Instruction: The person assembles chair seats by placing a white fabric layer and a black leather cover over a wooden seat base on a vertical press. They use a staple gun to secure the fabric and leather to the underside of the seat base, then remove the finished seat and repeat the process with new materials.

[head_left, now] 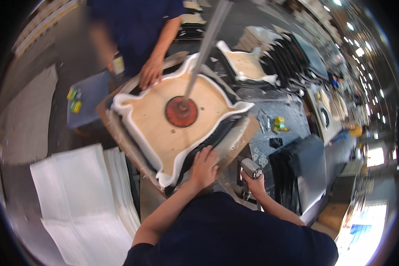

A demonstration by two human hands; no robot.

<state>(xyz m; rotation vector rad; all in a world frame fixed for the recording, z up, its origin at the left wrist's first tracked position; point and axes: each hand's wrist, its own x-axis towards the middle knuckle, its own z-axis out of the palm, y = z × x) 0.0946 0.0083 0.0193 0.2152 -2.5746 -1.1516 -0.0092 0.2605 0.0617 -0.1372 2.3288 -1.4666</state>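
We press our flat, open left hand on the seat edge, clamped under one red disc, while our right hand grips one stapler; two yellow-green packets lie left.

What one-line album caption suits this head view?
Left hand presses a foam-edged plywood seat panel under a red clamp disc; right hand holds a metal tool.

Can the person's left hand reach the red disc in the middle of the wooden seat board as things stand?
Probably yes. The left hand rests on the near edge of the wooden seat board, and only bare wood lies between it and the red disc. The metal rod comes down onto the disc from the far side.
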